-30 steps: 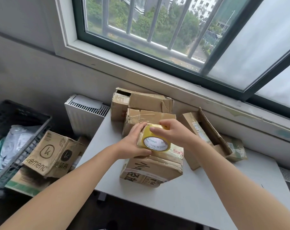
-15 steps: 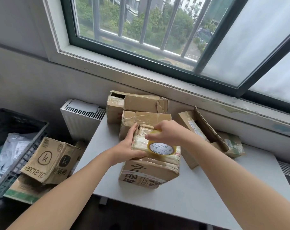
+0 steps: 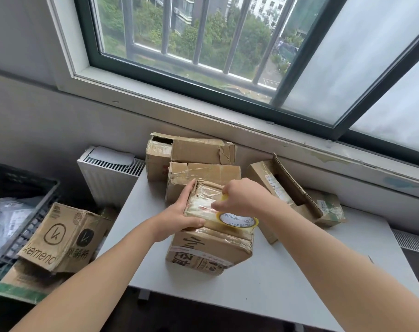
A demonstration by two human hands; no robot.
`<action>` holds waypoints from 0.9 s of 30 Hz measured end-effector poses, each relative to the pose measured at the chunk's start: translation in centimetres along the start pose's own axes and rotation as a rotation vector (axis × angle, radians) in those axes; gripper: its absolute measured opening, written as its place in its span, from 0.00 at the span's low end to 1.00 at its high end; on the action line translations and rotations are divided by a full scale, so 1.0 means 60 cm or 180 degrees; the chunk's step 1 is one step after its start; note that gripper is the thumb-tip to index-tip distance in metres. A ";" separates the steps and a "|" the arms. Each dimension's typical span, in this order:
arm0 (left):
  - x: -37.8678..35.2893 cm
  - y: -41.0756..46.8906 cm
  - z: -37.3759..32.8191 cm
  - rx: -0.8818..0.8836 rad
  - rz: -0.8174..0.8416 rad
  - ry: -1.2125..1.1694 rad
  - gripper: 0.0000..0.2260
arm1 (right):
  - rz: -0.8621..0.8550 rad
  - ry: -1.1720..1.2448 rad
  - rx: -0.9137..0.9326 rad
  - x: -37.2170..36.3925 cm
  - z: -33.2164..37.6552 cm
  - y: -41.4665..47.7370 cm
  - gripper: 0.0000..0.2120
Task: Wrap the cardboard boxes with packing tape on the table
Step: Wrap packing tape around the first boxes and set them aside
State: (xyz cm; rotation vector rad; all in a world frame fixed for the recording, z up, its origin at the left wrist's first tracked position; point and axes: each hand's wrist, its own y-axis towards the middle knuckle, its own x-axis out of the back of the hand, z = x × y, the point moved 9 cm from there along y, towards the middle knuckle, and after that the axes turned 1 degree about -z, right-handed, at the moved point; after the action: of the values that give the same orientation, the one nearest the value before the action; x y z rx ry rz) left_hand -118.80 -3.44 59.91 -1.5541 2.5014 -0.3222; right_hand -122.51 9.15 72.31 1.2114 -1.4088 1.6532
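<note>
A small taped cardboard box (image 3: 205,202) lies on top of a larger printed box (image 3: 208,250) at the middle of the grey table (image 3: 287,279). My left hand (image 3: 179,212) grips the small box's left side, thumb along its near edge. My right hand (image 3: 239,197) holds a roll of yellowish packing tape (image 3: 237,221) against the box's near right corner. The roll's white core reads "MADE IN CHINA".
Two more boxes (image 3: 191,152) (image 3: 203,173) stand behind, against the wall under the window. An open box (image 3: 282,185) and a flat one (image 3: 328,209) lie at the right. Left of the table: a white radiator (image 3: 107,178), branded boxes (image 3: 60,238), a black crate (image 3: 16,212).
My right hand has carried the tape roll from above the small box down and right to its near right corner. My left hand has stayed on the box's left side.
</note>
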 end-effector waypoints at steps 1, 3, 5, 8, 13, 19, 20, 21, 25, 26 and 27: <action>0.000 0.000 0.001 -0.0017 0.0006 -0.0008 0.48 | 0.0038 -0.0001 -0.0015 -0.002 -0.001 0.003 0.24; 0.002 0.000 0.004 -0.0036 0.0000 -0.0031 0.47 | 0.0112 -0.0044 -0.0033 -0.006 -0.001 0.005 0.22; 0.006 0.000 0.002 -0.0075 -0.0049 0.0042 0.46 | 0.0164 -0.0235 -0.0040 -0.008 -0.003 0.005 0.20; 0.007 0.003 -0.002 -0.0087 -0.0063 0.0289 0.46 | 0.0181 -0.0450 -0.0092 -0.008 -0.015 0.005 0.17; 0.003 0.008 -0.009 -0.0088 0.0004 0.0754 0.46 | 0.0081 -0.0411 -0.0076 -0.014 -0.015 0.014 0.19; 0.002 0.005 -0.013 -0.0136 -0.0011 0.1190 0.44 | 0.0055 -0.0176 -0.0107 -0.012 -0.027 0.014 0.20; 0.003 0.004 -0.014 -0.0133 0.0009 0.1268 0.44 | 0.0097 -0.0069 -0.0075 -0.011 -0.030 0.013 0.22; 0.003 0.004 -0.014 -0.0120 0.0029 0.1323 0.43 | 0.0152 0.0069 -0.0043 -0.009 -0.035 0.012 0.24; -0.004 0.007 -0.017 -0.0112 0.0105 0.1386 0.43 | 0.0190 0.0425 0.0014 0.013 -0.056 -0.003 0.31; -0.004 0.007 -0.017 -0.0101 0.0111 0.1394 0.42 | 0.0161 0.0419 0.0059 0.017 -0.056 -0.005 0.32; -0.004 0.008 -0.016 -0.0086 0.0109 0.1387 0.42 | 0.0143 0.0423 0.0105 0.021 -0.055 -0.006 0.32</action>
State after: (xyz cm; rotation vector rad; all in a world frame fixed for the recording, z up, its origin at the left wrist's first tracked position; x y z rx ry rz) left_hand -119.35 -2.93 60.69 -1.5900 2.8563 -0.6913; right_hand -123.43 12.33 73.58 1.0738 -1.3404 1.7602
